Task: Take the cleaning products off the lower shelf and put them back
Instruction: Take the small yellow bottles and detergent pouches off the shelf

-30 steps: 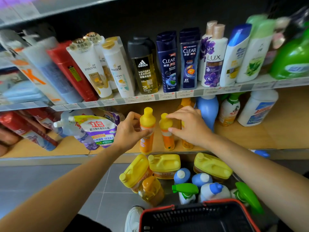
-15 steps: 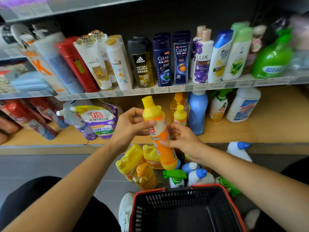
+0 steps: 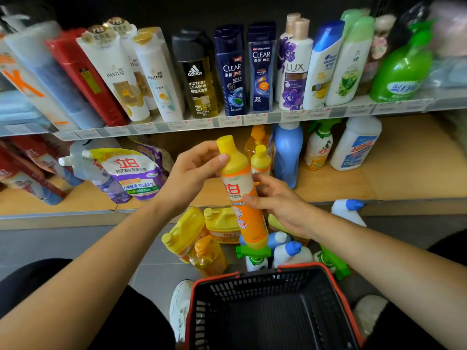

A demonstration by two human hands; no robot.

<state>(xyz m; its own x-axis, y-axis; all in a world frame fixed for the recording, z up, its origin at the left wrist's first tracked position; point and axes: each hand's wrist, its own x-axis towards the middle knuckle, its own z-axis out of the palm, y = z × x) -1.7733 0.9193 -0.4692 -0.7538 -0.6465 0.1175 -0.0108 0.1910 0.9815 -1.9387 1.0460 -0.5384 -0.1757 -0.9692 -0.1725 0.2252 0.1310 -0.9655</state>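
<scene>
**Q:** Where is the orange bottle (image 3: 243,198), and which way does it point?

**A:** I see it held in the air in front of the lower shelf (image 3: 379,183), above the yellow jugs (image 3: 222,223) standing on the floor. Its long axis runs nearly upright, slightly tilted. The yellow cap is at the top and leans left, and the rounded base is at the bottom, lower right.

**Q:** How do the hands hold it?

**A:** My view shows the left hand (image 3: 192,173) pinching the yellow shoulder just below the cap, thumb in front and fingers curled behind. The right hand (image 3: 280,200) wraps the labelled middle from the right, with its thumb lying across the front.

**Q:** Shape and material?

**A:** It is a slim, glossy plastic cylinder with a tapering neck, a flat-topped cap and a white label band with red characters. The body below the band is smooth orange.

**Q:** What stands nearby?

**A:** A smaller bottle (image 3: 260,160) of the same colours stands upright on the shelf just behind, beside a tall blue bottle (image 3: 288,152). A soft printed pouch (image 3: 134,173) lies at the left. A black perforated basket (image 3: 273,272) with a red rim sits nearest me.
</scene>
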